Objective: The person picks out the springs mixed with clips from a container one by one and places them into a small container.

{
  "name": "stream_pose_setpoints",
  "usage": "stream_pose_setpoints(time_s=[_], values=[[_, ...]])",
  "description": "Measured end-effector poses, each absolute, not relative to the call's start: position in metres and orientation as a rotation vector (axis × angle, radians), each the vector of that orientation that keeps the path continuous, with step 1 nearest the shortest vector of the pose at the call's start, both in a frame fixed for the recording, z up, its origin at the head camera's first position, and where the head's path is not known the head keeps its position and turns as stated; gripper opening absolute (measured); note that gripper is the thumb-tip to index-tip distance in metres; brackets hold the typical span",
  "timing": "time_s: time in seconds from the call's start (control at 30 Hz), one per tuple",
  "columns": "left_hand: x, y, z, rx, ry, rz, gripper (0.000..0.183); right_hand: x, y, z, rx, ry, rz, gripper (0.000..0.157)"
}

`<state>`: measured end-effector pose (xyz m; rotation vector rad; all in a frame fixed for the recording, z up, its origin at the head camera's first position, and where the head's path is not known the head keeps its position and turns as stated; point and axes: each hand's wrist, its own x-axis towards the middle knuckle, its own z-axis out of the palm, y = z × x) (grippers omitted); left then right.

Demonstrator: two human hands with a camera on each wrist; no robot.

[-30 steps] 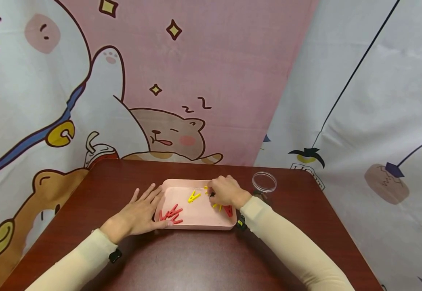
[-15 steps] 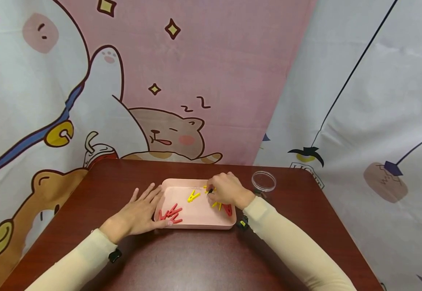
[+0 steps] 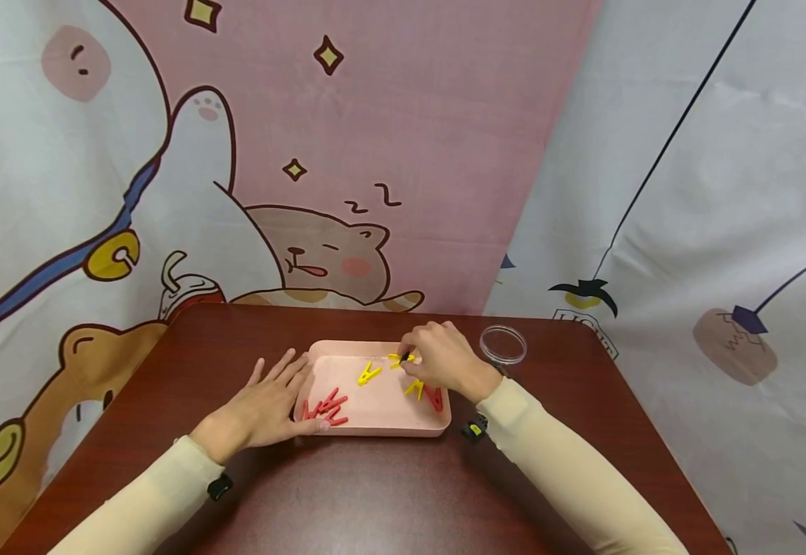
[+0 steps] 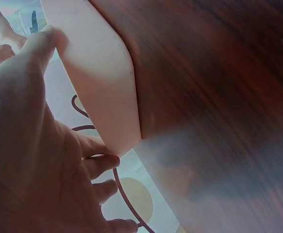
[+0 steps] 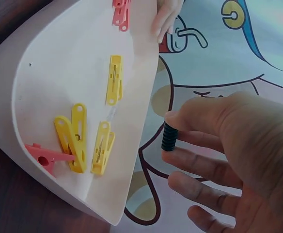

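Note:
My right hand (image 3: 444, 358) is above the far right part of a pink tray (image 3: 385, 408). In the right wrist view, its thumb and finger pinch a short black ribbed cylinder (image 5: 168, 137), whose exact kind I cannot tell. Below and beside that hand lie yellow clothespins (image 5: 101, 148) and a red clothespin (image 5: 47, 158). Another yellow clothespin (image 3: 369, 374) rests near the tray's middle. My left hand (image 3: 264, 412) spreads its fingers along the tray's left end, the thumb on the front rim near several red clothespins (image 3: 331, 402).
A clear round dish or lid (image 3: 504, 344) sits on the dark brown table (image 3: 389, 493), behind and right of the tray. A small dark object beside it is mostly hidden by the right wrist. A printed cartoon cloth (image 3: 444, 154) hangs behind the table.
My right hand has lifted slightly and shifted right, with the black piece still pinched. More of the yellow clothespins at the tray's right side shows. The left hand stays put.

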<state>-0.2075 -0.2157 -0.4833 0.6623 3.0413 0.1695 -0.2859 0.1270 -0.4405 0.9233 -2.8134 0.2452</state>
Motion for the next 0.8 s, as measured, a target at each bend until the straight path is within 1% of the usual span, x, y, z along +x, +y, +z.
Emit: stream_pose_setpoints(time_s=[0.37, 0.8], values=[[-0.208, -0.215, -0.483, 0.664, 3.036, 0.149, 0.116, -0.281, 0.145, -0.432, 0.921, -2.704, 0.287, 0.015], [-0.208, -0.216, -0.484, 0.667, 3.046, 0.124, 0.116, -0.274, 0.176, -0.426, 0.81, -2.678, 0.358, 0.014]])
